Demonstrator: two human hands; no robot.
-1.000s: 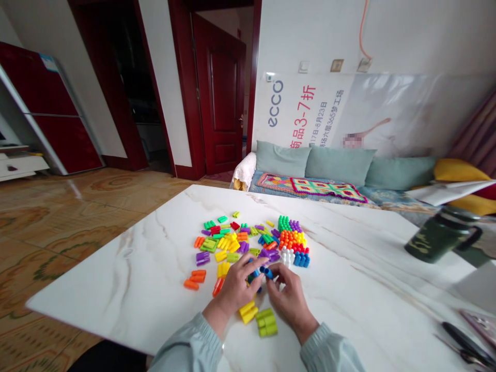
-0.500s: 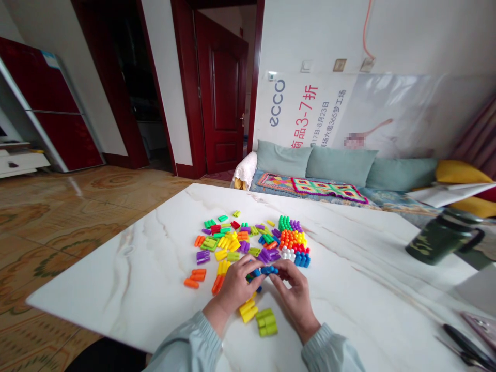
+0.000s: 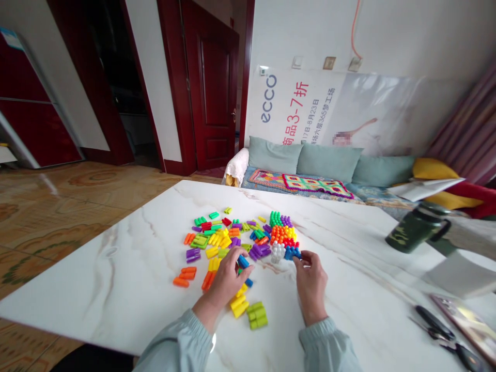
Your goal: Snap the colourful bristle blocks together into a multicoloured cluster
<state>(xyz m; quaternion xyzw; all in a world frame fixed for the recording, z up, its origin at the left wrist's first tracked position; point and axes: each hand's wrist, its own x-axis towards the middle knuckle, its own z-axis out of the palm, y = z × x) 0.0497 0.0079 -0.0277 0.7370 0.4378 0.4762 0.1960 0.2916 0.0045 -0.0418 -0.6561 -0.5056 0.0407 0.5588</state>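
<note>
Right hand stood at the blue group; left hand pinched a blue tube.
Fingers of the right hand were bent against the right edge of the blue group, just beside the white group; whether they gripped a piece or merely touched it could not be determined. The left thumb and fingers held the blue tube over the table, near loose yellow tubes. The step in hand appeared to be positioning blue pieces by colour. The next move, by judgement, called for a light right-hand release without tipping neighbouring pieces.
</note>
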